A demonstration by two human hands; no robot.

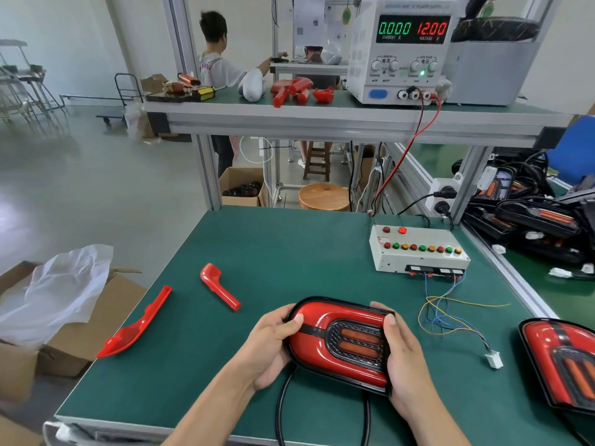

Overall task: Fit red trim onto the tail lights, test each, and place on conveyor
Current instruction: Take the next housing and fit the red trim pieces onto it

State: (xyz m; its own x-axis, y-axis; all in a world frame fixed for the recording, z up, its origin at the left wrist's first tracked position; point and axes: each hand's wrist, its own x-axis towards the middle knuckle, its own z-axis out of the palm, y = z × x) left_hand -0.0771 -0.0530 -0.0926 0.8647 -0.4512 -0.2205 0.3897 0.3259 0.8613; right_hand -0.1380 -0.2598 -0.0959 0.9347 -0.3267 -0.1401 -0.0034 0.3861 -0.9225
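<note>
A tail light (pixel 325 342) with red trim on its face and two orange bars sits just above the green table, near its front edge. My left hand (pixel 272 344) grips its left end, thumb on the red trim. My right hand (pixel 401 358) grips its right end, thumb on top. A black cable hangs from its underside. Two loose red trim pieces lie on the table: a short one (pixel 220 286) and a long curved one (pixel 136 325). A second trimmed tail light (pixel 561 362) lies at the right edge.
A white test box (pixel 418 249) with coloured buttons stands at the back right, its wires ending in a white plug (pixel 494 360). The power supply (pixel 401 49) on the shelf reads 12.00 V. Several tail lights (pixel 531 217) are piled on the conveyor at right. An open cardboard box (pixel 64 320) stands at left.
</note>
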